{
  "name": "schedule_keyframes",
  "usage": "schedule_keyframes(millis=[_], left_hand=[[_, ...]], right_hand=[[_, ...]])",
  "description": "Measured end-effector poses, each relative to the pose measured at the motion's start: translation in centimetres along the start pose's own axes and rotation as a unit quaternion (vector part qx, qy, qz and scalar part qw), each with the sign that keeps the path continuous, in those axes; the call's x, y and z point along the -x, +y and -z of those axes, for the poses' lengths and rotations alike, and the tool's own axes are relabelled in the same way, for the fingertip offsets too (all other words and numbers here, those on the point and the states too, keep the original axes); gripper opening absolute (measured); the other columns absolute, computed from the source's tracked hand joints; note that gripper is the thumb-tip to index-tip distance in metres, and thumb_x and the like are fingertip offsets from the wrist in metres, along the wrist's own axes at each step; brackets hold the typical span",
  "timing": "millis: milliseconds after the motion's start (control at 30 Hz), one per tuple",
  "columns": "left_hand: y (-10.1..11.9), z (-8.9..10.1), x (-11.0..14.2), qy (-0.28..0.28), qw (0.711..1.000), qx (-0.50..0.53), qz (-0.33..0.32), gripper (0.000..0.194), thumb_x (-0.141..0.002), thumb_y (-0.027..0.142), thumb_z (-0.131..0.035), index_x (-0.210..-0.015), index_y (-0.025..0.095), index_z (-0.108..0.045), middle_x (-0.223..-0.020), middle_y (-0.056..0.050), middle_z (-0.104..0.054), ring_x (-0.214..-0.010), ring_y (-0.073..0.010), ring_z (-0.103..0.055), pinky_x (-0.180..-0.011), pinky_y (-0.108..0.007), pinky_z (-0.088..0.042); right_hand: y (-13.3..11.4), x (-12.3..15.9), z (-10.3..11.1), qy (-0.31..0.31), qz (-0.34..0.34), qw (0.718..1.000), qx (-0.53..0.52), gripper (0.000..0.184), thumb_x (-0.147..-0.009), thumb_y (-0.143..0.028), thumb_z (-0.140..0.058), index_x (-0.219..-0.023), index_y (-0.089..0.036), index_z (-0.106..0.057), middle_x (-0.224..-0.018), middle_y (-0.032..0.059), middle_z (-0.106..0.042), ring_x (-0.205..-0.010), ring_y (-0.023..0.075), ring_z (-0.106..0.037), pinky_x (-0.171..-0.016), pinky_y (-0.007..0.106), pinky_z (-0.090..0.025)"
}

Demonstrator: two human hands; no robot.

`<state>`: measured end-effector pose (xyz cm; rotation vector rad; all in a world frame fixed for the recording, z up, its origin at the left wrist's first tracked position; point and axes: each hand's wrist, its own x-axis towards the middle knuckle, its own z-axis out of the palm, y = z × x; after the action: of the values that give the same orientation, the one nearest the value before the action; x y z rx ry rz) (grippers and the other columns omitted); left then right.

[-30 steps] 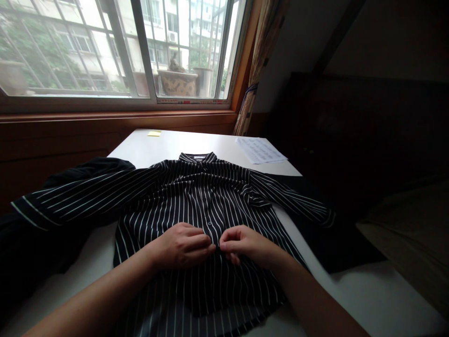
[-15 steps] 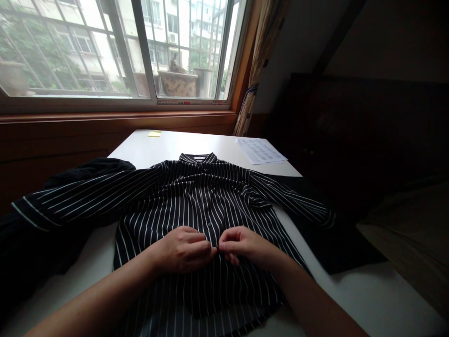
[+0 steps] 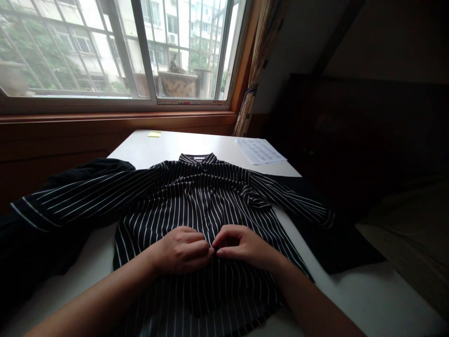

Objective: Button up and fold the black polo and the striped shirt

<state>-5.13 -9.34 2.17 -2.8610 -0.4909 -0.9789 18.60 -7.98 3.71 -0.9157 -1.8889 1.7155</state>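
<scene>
A black shirt with white stripes [image 3: 182, 201] lies spread front up, its collar at the far side and both sleeves stretched outward. On its front placket, below a visible button [image 3: 209, 224], my two hands meet. My left hand [image 3: 184, 250] is closed, thumb and fingers pinching the placket cloth. From the right, my right hand [image 3: 242, 245] comes up against it, index finger and thumb curved around the placket edge at the same spot. Whatever lies between the fingertips is too small and covered to make out.
Under the shirt is a white table [image 3: 168, 142]. Printed sheets [image 3: 261, 151] lie at its far right, a yellow sticky note [image 3: 154, 134] at its far left. Dark cloth [image 3: 31, 252] is heaped at the left; more black cloth [image 3: 336, 250] hangs over the right edge. A barred window stands behind.
My right hand has shifted slightly left, its index finger and thumb now wider apart and arched over the placket. My left hand has barely moved, keeping its pinch.
</scene>
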Motion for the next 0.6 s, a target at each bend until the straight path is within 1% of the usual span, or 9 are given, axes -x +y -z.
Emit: schedule_keyframes(millis=[200,367,467,600], left_hand=[[-0.01,0.02,-0.06,0.010,1.000,0.001,0.010,0.023,-0.097,0.016,-0.050,-0.073,0.018,-0.050,-0.061,0.005,-0.050,-0.051,-0.0085,-0.044,-0.048,-0.027,-0.035],[-0.03,-0.03,-0.04,0.015,1.000,0.003,0.003,0.024,-0.096,0.015,-0.051,-0.072,0.018,-0.048,-0.060,0.005,-0.048,-0.051,-0.0088,-0.042,-0.048,-0.028,-0.033],[-0.01,0.09,-0.17,0.016,1.000,-0.002,-0.003,0.024,-0.096,0.015,-0.050,-0.073,0.017,-0.049,-0.060,0.005,-0.048,-0.051,-0.0087,-0.043,-0.047,-0.029,-0.032],[0.08,0.18,-0.31,0.019,1.000,0.004,0.000,0.025,-0.097,0.015,-0.050,-0.072,0.017,-0.049,-0.059,0.005,-0.048,-0.050,-0.0086,-0.042,-0.047,-0.029,-0.032]], right_hand=[[0.10,0.08,0.01,0.027,0.046,0.996,0.075,0.022,-0.079,-0.035,-0.076,-0.094,-0.019,-0.072,-0.087,0.0013,-0.064,-0.078,0.0139,-0.060,-0.069,0.026,-0.048],[0.02,0.08,0.05,0.037,0.084,0.984,0.151,0.018,-0.081,-0.034,-0.074,-0.092,-0.021,-0.072,-0.085,0.0011,-0.066,-0.079,0.0149,-0.061,-0.071,0.027,-0.048],[-0.10,0.01,0.19,0.036,0.090,0.979,0.179,0.016,-0.084,-0.036,-0.072,-0.091,-0.021,-0.073,-0.085,0.0011,-0.067,-0.080,0.0152,-0.061,-0.073,0.027,-0.047],[-0.07,-0.14,0.32,0.027,0.090,0.977,0.190,0.018,-0.088,-0.038,-0.068,-0.091,-0.021,-0.073,-0.086,0.0014,-0.068,-0.082,0.0156,-0.062,-0.076,0.028,-0.047]])
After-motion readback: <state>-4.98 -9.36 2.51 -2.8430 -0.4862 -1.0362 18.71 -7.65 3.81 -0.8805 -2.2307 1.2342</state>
